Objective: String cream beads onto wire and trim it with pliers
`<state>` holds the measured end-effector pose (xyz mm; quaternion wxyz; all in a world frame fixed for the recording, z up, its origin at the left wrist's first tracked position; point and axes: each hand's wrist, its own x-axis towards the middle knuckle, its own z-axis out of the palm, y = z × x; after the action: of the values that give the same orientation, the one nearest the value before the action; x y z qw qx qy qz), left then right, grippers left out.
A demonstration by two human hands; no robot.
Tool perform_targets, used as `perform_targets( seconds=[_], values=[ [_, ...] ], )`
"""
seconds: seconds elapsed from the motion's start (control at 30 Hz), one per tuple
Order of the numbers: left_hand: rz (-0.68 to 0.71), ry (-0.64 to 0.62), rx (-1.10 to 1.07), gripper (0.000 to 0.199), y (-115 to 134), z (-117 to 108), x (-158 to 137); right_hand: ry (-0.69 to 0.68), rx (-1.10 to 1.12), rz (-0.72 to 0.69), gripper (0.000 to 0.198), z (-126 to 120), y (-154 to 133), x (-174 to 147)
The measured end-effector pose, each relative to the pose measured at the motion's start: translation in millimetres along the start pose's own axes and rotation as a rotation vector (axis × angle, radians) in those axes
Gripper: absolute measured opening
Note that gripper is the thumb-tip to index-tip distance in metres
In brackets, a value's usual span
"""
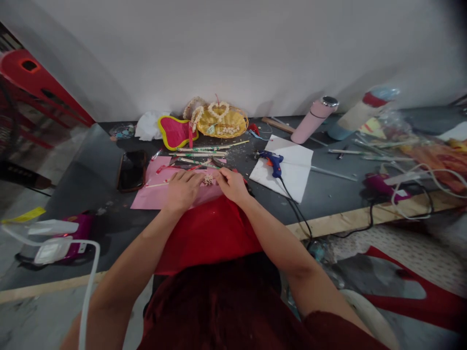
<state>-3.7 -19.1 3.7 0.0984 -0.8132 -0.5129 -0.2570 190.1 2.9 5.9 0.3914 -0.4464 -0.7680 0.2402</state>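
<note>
My left hand [184, 188] lies with its fingers stretched out over a pink sheet [140, 200], its fingertips beside a small pile of beige bits [208, 180]. On the other side of that pile is my right hand [233, 185], thumb and fingers slightly apart, nothing visible between them. The bits are too small to name. A red sheet [211, 233] hangs over the table edge toward my lap, below both hands. Just beyond my fingers lie several thin printed strips [197, 154] and what looks like a pair of pliers [217, 161].
A phone [132, 170] lies left of the pink sheet. Behind are a yellow basket [222, 129] with beaded hearts and a pink-and-yellow fan-shaped piece [177, 132]. To the right, a blue glue gun [274, 163] rests on white board [302, 165], near a pink bottle [314, 119]. Cords cross the front edge.
</note>
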Motion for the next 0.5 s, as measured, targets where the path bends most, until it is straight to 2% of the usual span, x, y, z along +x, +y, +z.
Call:
perform_targets(
  seconds=[0.1,0.2,0.33,0.5],
  values=[
    [-0.041,0.007,-0.008,0.030,-3,0,0,0.134,-0.023,0.087,0.036,-6,6,3],
    [-0.059,0.008,-0.010,0.030,-5,1,-1,0.218,0.004,0.106,0.034,-10,12,6],
    [-0.062,0.002,0.008,0.030,-6,3,-2,0.263,0.041,0.087,0.025,-7,16,7],
    [-0.072,-0.024,-0.012,0.031,-6,2,-2,0.232,0.083,0.028,0.020,-1,17,5]
  ],
)
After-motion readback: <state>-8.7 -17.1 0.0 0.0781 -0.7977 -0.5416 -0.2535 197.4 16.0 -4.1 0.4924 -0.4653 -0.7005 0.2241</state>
